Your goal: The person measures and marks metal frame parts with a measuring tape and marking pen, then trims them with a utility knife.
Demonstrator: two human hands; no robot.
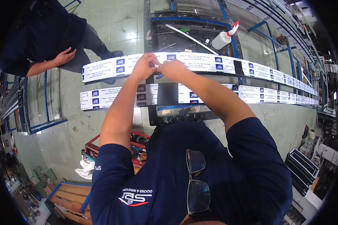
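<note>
Two long profile bars wrapped in white printed film lie side by side across a dark frame bench. Over the farther bar (199, 62), my left hand (146, 66) is closed, with fingertips pinched at the bar's near edge. My right hand (171, 70) meets it there, fingers also closed. A small blue object (159, 76), perhaps a pen or a cutter handle, sticks out beneath my right hand. Between the fingertips a small whitish bit shows, too small to name. The nearer bar (116, 98) lies below my wrists, with a dark band around it.
A white spray bottle (221, 39) with a red nozzle stands on the bench (172, 39) beyond the bars, beside a thin white strip (193, 38). A co-worker (45, 37) stands at the upper left. A red tool carrier (95, 144) is on the floor at my left.
</note>
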